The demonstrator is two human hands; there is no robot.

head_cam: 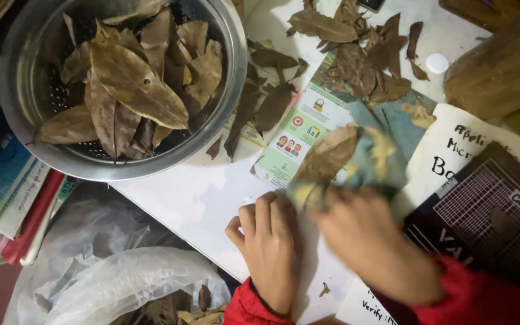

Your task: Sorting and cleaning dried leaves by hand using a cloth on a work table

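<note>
My left hand (270,241) rests knuckles-down on the white table (200,198), fingers curled, pinning the stem end of a dry brown leaf (329,153). Blurred with motion, my right hand (371,241) grips a grey-blue and yellow cloth (374,162) that lies over the right part of that leaf. Both sleeves are red. A steel colander (236,72) at the upper left is filled with several dry brown leaves (133,84).
Loose dry leaves (362,54) lie on a printed leaflet (296,135) at the top centre. A dark booklet (489,216) and white papers sit at right, a wooden block (501,66) above them. Plastic bag (121,277) with leaves at lower left; stacked books (13,198) far left.
</note>
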